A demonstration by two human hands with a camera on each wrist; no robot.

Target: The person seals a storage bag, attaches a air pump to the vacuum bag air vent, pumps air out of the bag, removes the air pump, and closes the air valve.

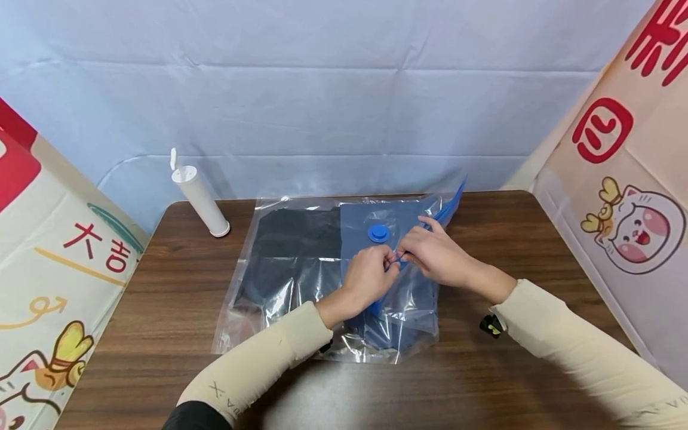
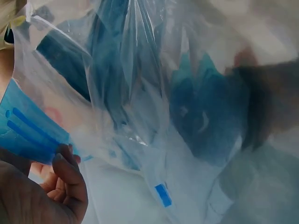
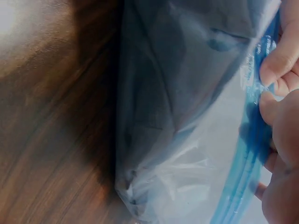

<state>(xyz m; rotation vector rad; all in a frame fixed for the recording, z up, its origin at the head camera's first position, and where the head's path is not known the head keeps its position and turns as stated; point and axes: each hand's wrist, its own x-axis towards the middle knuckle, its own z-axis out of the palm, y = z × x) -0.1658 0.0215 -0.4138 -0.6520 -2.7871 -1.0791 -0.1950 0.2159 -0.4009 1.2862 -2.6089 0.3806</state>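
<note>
A clear vacuum storage bag with a blue round valve lies on the table. Inside it are folded dark and blue fabrics. Along its right side runs a blue zip strip, lifted off the table. My left hand pinches this strip between thumb and fingers. Right beside it, my right hand pinches the same strip, the two hands almost touching. In the right wrist view both thumbs press on the blue zip strip. The left wrist view shows the left hand at the strip's edge.
A white cylindrical pump stands at the table's back left, its small handle raised. The brown wooden table backs onto a pale cloth wall. Printed cloth panels flank both sides.
</note>
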